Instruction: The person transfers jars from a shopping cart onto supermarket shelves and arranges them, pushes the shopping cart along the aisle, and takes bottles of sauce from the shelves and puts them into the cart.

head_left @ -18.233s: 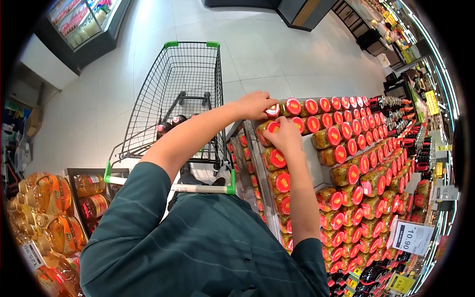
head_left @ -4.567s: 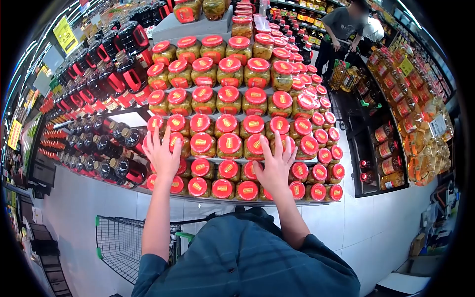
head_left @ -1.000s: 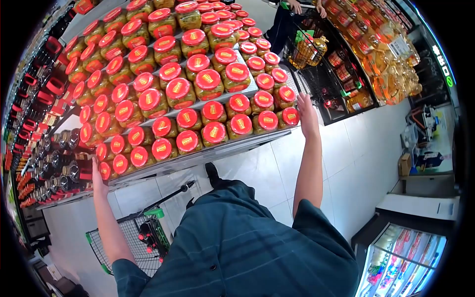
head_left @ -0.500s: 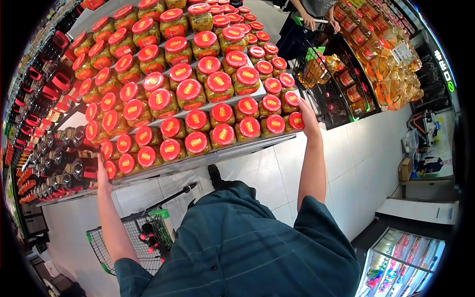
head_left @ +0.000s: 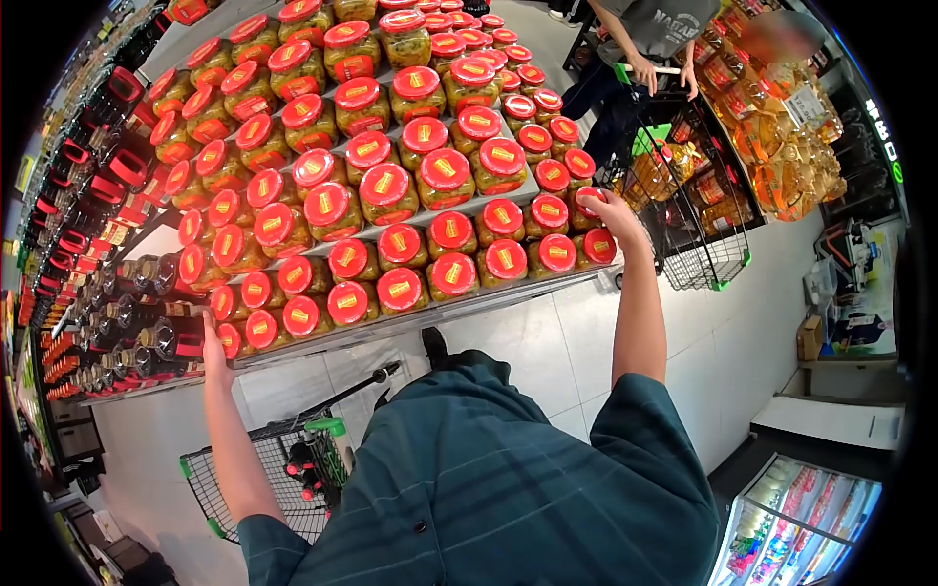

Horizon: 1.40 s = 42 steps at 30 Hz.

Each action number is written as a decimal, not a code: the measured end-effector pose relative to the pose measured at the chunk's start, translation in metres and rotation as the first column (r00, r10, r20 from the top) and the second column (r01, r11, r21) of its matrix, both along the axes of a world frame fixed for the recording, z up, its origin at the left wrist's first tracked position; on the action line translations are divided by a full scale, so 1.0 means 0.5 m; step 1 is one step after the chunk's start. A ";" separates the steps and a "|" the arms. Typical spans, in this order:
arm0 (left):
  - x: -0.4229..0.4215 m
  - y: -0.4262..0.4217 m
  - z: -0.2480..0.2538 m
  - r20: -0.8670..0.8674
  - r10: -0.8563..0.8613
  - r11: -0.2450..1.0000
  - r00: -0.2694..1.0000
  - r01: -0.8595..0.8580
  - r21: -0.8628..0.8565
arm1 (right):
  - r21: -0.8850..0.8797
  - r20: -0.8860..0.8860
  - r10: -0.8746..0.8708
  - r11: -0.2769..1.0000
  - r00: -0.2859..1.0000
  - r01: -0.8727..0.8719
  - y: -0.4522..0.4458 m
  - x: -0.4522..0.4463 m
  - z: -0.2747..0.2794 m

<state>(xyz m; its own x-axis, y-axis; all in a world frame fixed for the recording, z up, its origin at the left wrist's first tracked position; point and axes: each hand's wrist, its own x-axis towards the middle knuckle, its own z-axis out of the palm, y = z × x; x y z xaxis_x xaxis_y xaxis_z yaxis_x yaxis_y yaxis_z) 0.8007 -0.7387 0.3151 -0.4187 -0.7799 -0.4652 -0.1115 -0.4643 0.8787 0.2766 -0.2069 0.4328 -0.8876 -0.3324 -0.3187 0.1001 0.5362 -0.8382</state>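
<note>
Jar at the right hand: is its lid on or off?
On: a red lid caps the jar, facing upward, with the right hand at its edge.

Supermkt holds tiered red-lidded jars (head_left: 385, 184), golden bottles (head_left: 779, 176) w/ a price tag (head_left: 805, 107), wire shopping carts (head_left: 256, 479) & a lit display case (head_left: 796, 523).
</note>
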 end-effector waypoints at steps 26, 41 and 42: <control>0.052 0.194 0.010 -0.033 0.263 0.832 0.964 -0.244 -0.498 | 0.620 -0.704 0.537 0.784 0.465 0.033 -0.097 -0.002 0.029; 0.089 0.230 0.006 -0.002 0.342 0.826 0.940 -0.301 -0.476 | 0.716 -0.668 0.697 0.698 0.259 -0.032 -0.111 0.006 0.014; 0.085 0.231 0.009 0.003 0.344 0.827 0.939 -0.302 -0.475 | 0.706 -0.681 0.680 0.708 0.271 -0.004 -0.110 0.014 0.016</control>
<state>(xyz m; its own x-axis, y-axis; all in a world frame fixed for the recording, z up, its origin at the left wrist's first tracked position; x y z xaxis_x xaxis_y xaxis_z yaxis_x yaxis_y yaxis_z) 0.8434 -0.6229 0.3198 -0.0810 -0.9959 -0.0402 -0.1101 -0.0312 0.9934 0.2838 -0.2619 0.4410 -0.5463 -0.7792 0.3074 -0.7817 0.6060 0.1469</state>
